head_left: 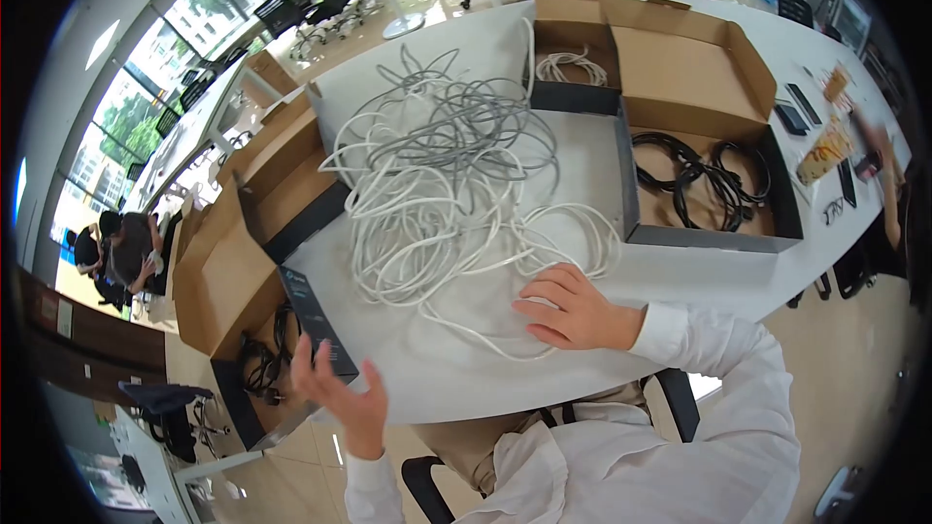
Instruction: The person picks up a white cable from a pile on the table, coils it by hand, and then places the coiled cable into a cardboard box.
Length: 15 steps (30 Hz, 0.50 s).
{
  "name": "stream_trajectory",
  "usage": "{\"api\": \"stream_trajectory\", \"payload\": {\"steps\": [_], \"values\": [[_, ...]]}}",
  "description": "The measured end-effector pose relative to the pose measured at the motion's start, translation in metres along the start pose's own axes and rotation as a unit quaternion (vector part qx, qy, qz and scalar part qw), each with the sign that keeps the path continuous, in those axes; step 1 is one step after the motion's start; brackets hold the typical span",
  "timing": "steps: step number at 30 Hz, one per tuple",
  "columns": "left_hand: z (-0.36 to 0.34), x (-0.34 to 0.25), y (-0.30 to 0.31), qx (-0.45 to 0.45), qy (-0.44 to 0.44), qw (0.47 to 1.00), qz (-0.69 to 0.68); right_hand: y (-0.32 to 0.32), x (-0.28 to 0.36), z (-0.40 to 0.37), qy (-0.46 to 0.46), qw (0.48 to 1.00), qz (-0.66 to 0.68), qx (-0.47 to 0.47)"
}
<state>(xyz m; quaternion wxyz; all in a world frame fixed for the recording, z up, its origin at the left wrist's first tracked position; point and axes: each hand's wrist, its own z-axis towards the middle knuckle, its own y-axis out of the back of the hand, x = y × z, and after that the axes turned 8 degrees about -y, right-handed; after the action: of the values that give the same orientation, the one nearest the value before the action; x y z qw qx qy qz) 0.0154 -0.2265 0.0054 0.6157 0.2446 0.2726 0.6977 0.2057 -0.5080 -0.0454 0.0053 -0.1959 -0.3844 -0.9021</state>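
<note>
My left hand (342,400) is raised above the table's near left edge, fingers spread and holding nothing. It is beside the black side of an open cardboard box (318,322), which has black cables (260,367) inside. My right hand (571,312) rests palm down at the near edge of a tangle of white cable (417,243). Its fingers are slightly bent and apart; a white strand runs up to it, and what is under the palm is hidden. Grey cable (456,126) lies tangled at the far side of the white loops.
At the right, an open box (709,238) contains coiled black cables (694,175). Behind it, a smaller box (575,97) has a white cable (571,68). Another open box (291,180) stands at the left. A phone (791,118) and eyeglasses (833,211) lie far right, near another person's arm.
</note>
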Motion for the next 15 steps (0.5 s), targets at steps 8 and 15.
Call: {"api": "stream_trajectory", "payload": {"steps": [8, 15], "values": [[0.083, -0.108, -0.096, 0.085, -0.239, 0.946, -0.202, -0.005, -0.015, -0.007, -0.059, 0.989, 0.101, -0.095], [0.072, -0.092, -0.143, 0.176, -0.150, 0.936, -0.267, 0.011, -0.026, -0.005, -0.189, 0.968, 0.065, -0.151]]}}
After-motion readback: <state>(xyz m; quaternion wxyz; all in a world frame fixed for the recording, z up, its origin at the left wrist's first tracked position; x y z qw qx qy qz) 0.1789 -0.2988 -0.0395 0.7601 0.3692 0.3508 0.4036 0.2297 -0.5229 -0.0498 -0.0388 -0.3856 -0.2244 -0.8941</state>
